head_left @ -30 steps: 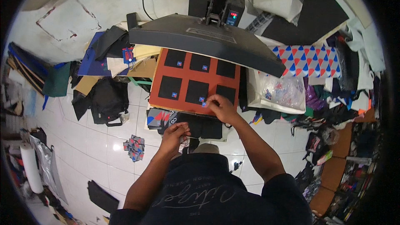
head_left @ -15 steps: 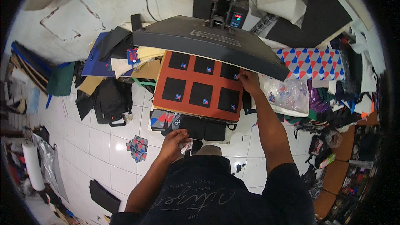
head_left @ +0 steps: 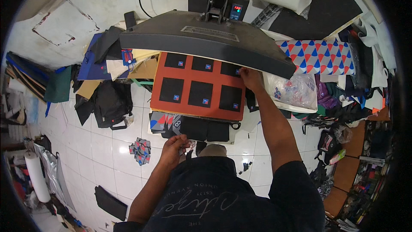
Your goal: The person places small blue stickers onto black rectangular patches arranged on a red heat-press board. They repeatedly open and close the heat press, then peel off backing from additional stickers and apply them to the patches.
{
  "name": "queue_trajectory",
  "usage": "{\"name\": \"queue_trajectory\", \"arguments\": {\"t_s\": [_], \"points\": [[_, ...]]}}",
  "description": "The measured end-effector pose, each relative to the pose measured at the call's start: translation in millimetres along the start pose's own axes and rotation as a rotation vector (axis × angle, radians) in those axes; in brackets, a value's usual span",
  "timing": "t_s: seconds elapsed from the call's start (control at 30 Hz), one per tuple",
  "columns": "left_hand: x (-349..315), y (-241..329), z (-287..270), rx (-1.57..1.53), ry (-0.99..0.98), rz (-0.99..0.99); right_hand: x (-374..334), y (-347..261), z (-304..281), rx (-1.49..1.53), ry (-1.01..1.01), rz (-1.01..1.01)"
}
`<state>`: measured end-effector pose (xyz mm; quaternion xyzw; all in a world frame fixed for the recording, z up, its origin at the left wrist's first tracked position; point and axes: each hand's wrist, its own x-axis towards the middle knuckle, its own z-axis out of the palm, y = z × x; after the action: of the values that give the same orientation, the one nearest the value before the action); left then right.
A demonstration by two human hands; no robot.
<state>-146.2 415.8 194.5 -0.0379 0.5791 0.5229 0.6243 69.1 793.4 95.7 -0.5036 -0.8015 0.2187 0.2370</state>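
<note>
Several black fabric squares lie in two rows on the red-orange press pad (head_left: 169, 105), each with a small blue label near a lower corner. My right hand (head_left: 252, 80) reaches under the raised black press plate (head_left: 206, 45); its closed fingertips touch the label corner of the far right black square (head_left: 228, 67). Whatever is pinched there is hidden. My left hand (head_left: 174, 147) is closed in front of the pad, near a stack of black pieces (head_left: 197, 129). Something thin, curled and clear, perhaps film scraps (head_left: 191, 145), sticks out from its fingers.
Scissor handles (head_left: 235, 125) stick out at the pad's front right. A white tray (head_left: 296, 106) holding clear plastic bags stands to the right, below patterned material (head_left: 317, 56). A black backpack (head_left: 109, 103) and patterned pieces (head_left: 140, 151) lie on the tiled floor at left.
The whole view has shifted, so the press and pad appear slightly further left. My right hand stays at the far right square's label; my left hand stays closed in front of the pad.
</note>
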Motion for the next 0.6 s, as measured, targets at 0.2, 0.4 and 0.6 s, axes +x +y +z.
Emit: {"name": "queue_trajectory", "arguments": {"t_s": [0.2,0.4,0.6], "points": [[5.2,-4.4,-4.0,0.013,-0.017,-0.011,-2.5,-9.7,2.8,-0.062,0.013,0.017],[7.1,-3.5,-2.7,-0.019,-0.045,0.001,-1.8,-11.0,4.1,-0.004,0.017,0.004],[7.9,-6.0,-5.0,-0.009,-0.030,-0.009,-1.5,-13.8,4.4,-0.012,0.015,-0.007]]}}
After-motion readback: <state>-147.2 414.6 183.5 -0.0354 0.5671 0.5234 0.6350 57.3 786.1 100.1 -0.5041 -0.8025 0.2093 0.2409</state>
